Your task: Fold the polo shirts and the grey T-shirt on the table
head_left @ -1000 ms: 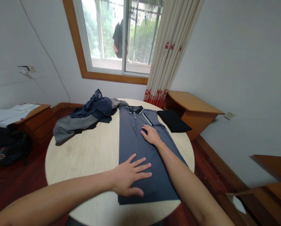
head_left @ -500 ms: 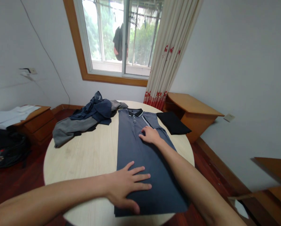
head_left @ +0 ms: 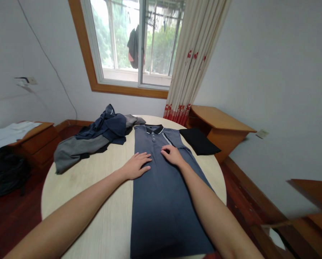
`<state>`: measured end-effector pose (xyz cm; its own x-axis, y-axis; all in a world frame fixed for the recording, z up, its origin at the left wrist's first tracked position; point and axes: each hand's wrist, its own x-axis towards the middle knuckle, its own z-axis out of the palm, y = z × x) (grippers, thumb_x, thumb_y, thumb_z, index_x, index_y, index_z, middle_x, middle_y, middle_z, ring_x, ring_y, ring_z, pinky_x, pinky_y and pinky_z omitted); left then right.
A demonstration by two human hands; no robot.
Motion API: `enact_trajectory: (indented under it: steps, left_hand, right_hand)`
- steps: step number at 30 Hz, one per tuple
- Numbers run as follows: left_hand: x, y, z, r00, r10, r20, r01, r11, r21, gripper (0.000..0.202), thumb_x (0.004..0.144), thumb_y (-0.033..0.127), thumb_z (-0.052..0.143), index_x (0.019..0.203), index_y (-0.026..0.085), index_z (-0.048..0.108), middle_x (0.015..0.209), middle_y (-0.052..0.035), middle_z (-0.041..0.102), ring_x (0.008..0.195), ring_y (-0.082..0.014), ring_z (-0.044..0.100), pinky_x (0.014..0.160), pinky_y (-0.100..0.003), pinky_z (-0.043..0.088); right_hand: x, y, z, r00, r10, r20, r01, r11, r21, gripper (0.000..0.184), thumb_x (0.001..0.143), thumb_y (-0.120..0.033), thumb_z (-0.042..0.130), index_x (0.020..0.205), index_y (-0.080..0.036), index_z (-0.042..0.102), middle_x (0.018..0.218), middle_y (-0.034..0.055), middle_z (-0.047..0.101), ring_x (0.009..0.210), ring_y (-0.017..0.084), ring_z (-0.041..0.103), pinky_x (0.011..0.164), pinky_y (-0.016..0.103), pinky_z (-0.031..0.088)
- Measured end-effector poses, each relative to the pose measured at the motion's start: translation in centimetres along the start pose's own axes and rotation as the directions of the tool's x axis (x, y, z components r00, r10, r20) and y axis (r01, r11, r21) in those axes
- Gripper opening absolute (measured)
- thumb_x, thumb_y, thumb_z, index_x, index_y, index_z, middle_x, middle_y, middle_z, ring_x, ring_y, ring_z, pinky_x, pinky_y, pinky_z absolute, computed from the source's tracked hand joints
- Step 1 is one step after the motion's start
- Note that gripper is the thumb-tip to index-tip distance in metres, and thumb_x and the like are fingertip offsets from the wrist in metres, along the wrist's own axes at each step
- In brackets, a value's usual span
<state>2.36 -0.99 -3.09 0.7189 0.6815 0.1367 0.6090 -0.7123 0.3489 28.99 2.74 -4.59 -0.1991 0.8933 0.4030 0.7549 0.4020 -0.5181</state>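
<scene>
A grey-blue polo shirt point(head_left: 163, 201) with a black, white-edged collar point(head_left: 154, 129) lies front up on the round table, its collar toward the window. Its left side makes a straight line, and the near end reaches the table's front edge. My left hand point(head_left: 136, 166) rests open over that left side at chest height, fingers stretched and pointing right. Farther right, just below the striped pocket trim point(head_left: 167, 138), my right hand point(head_left: 172, 155) lies on the cloth. Its fingers are a little bent, with the thumb apart from them. Neither hand grips anything.
On the pale round table point(head_left: 104, 201), a heap of navy and grey clothes point(head_left: 107, 129) lies at the back left. A folded black garment point(head_left: 200, 141) sits to the right of the shirt. Beyond the table stand a wooden desk point(head_left: 221, 117) and a curtain point(head_left: 194, 61).
My left hand has moved away from me, from the lower part of the shirt up to its left side at chest height. My right hand stays almost in place.
</scene>
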Motion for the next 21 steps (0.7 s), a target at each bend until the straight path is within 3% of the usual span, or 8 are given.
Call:
enact_trajectory:
  steps: [8,13,21]
  left_hand:
    - [0.1,0.4,-0.2,1.000,-0.011,-0.010,0.011,1.000,0.002,0.046,0.100,0.045,0.046,0.139,0.023,0.057,0.158,-0.0096,0.044,0.149,-0.0282,0.036,0.122,-0.056,0.022]
    - [-0.1,0.2,0.1,1.000,0.002,-0.024,-0.003,1.000,-0.021,0.046,0.100,0.046,0.047,0.139,0.025,0.058,0.157,-0.0100,0.045,0.148,-0.0286,0.036,0.122,-0.057,0.023]
    - [0.1,0.1,0.0,1.000,-0.005,-0.008,0.005,1.000,-0.004,0.045,0.100,0.044,0.048,0.140,0.025,0.057,0.158,-0.0086,0.044,0.149,-0.0269,0.034,0.123,-0.055,0.022]
  right_hand:
    - [0.0,-0.2,-0.1,0.998,0.061,-0.011,-0.061,0.997,0.057,0.015,0.088,-0.022,0.062,0.094,-0.020,0.075,0.111,0.0076,0.076,0.108,0.021,0.069,0.103,0.037,0.049]
    - [0.0,0.2,0.0,1.000,0.009,-0.020,-0.008,0.999,0.047,0.014,0.089,-0.023,0.062,0.093,-0.019,0.074,0.110,0.0091,0.075,0.106,0.022,0.069,0.102,0.038,0.050]
    - [0.2,0.3,1.0,0.998,-0.057,0.026,0.059,0.993,-0.099,0.029,0.090,-0.028,0.064,0.115,-0.016,0.072,0.129,0.0136,0.068,0.123,0.025,0.062,0.111,0.042,0.043]
